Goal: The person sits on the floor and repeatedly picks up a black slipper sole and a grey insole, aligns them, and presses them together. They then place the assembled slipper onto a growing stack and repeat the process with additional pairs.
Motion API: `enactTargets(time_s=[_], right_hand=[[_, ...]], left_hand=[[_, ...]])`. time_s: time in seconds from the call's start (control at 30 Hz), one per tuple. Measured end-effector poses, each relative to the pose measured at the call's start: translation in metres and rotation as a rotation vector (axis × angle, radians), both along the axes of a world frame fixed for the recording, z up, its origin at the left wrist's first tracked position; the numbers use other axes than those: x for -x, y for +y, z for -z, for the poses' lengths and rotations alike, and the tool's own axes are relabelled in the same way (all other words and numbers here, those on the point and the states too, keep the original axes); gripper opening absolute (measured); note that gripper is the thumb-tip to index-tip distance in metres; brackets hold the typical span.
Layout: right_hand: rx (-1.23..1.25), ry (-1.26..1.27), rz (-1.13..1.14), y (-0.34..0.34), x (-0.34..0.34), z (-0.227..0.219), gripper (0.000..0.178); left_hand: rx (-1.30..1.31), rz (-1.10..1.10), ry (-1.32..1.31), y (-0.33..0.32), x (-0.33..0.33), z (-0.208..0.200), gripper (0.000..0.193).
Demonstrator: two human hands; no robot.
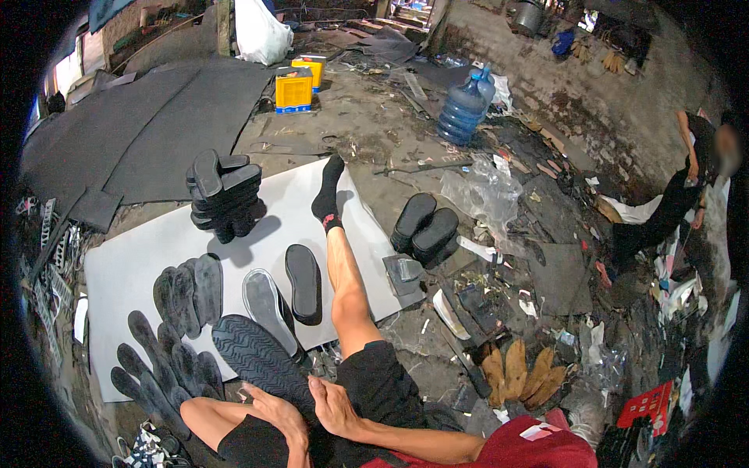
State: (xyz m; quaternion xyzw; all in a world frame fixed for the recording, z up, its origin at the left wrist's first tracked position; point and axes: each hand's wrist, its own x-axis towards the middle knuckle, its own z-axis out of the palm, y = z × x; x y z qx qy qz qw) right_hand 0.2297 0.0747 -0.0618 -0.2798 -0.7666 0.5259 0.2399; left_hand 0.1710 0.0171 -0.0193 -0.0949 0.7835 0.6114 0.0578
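Right hand [337, 407] grasping the sole's [256, 352] edge, left hand's [279, 413] hold I can't tell; brace it squarely, pressing evenly!

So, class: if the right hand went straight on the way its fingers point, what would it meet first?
Most likely the dark zigzag-treaded sole: the right hand appears to be against its edge, though depth is unclear from this view.

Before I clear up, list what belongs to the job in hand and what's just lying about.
Seemingly in the job:
zigzag-treaded sole, held
flat dark soles
stacked soles
white sheet

Apparently just lying about:
blue water jugs
yellow boxes
crumpled clear plastic
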Motion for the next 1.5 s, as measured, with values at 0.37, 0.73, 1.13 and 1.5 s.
enactTargets(time_s=[0.37,0.73,1.13,1.5], right_hand=[[0.253,-0.117,0.072,0.004,0.026,0.007,0.064],[0.645,0.059,-0.394,0.056,0.069,-0.003,0.068],[-0.609,0.277,-0.015,0.203,0.491,-0.119,0.076],[-0.609,0.237,0.057,0.254,0.385,0.001,0.052]], left_hand=[[-0.163,-0.018,0.109,-0.005,0.021,0.100,0.060],[0.256,0.301,0.398,-0.009,0.057,0.024,0.041],[0.284,0.104,0.110,-0.096,0.028,0.123,0.015],[0.250,0.095,0.118,-0.092,0.034,0.121,0.013]])
